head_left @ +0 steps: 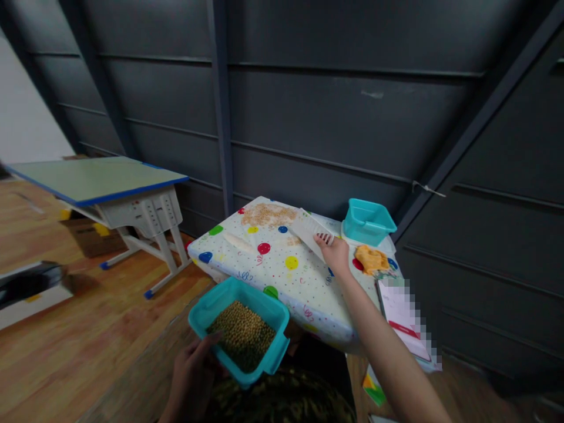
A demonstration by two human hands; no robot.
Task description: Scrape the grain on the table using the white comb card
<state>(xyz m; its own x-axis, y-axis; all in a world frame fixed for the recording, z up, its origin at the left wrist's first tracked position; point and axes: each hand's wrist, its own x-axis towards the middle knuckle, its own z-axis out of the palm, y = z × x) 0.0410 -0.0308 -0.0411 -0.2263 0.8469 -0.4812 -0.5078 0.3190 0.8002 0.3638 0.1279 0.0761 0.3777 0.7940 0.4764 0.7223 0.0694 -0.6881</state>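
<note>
My left hand is closed on the near-left rim of a teal plastic tub, which it holds in front of the table's near edge. Inside the tub lie round yellow-tan beans with darker green ones around them. Over the table, my right hand grips a flat white slotted plastic piece; its exact kind is unclear. The piece's far end is close to a spread of small tan grains on the tablecloth. Left of it lies a long pale object, too blurred to name.
A polka-dot cloth covers the table. At its back right stands another teal tub, with a crumpled orange cloth nearby and a pixelated flat item at the right edge. A green-topped desk stands left; a dark panelled wall rises behind.
</note>
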